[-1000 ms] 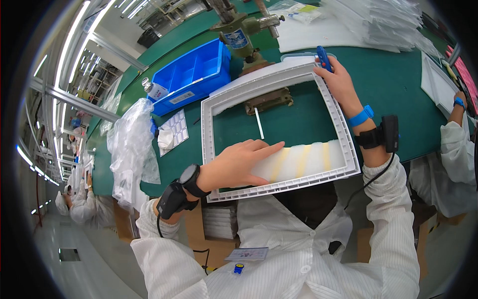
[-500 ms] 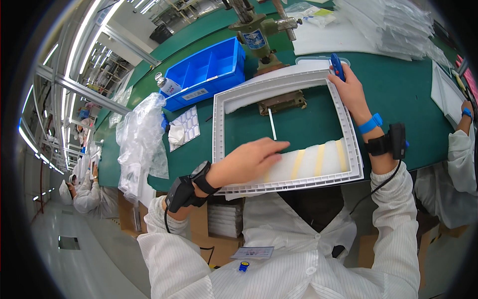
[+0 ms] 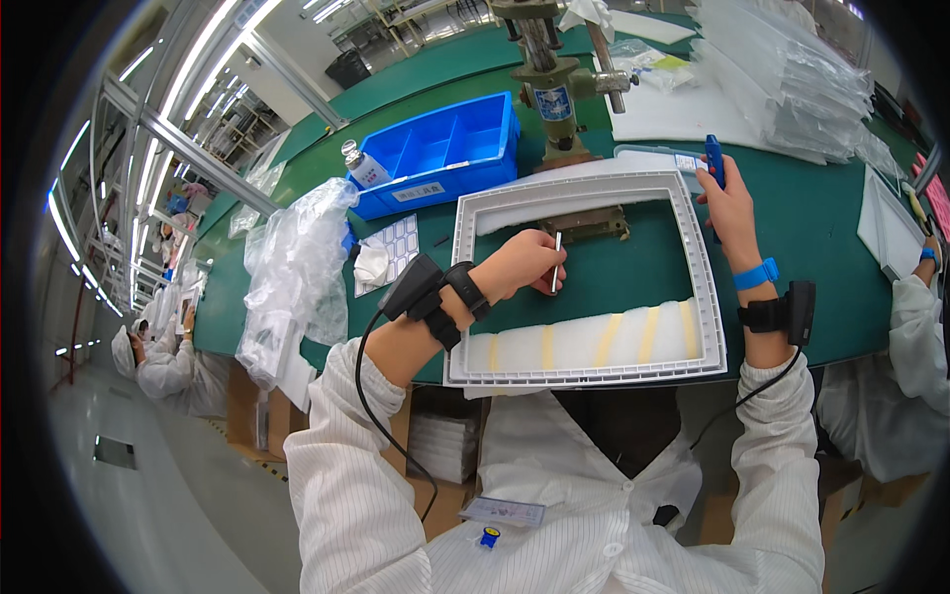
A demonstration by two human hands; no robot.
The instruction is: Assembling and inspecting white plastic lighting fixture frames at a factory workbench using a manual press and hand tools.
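A white rectangular plastic frame [image 3: 706, 287] lies at the bench's near edge. White foam [image 3: 574, 342] with yellow strips shows along the inside of its near side. My left hand [image 3: 524, 262], over the frame's opening, pinches a thin silvery rod [image 3: 557, 259] held nearly upright. Beyond the frame's far right corner, my right hand [image 3: 730, 208] is closed around a slim blue-handled tool [image 3: 714, 163], its top sticking up past the fingers. The tool's exact kind cannot be made out. A metal press base [image 3: 592, 224] is visible through the opening, near the far side.
A blue divided bin [image 3: 435, 148] and a white bottle [image 3: 366, 166] stand at the back left. Crumpled clear plastic [image 3: 297, 282] and a label sheet [image 3: 396, 247] lie left. A green press [image 3: 554, 99] rises behind; stacked bags [image 3: 772, 79] lie far right. Another person's sleeve [image 3: 905, 317] is at right.
My left hand has moved from the foam to the rod and lifted it from inside the opening. My right hand has come off the frame's corner, raising the blue tool.
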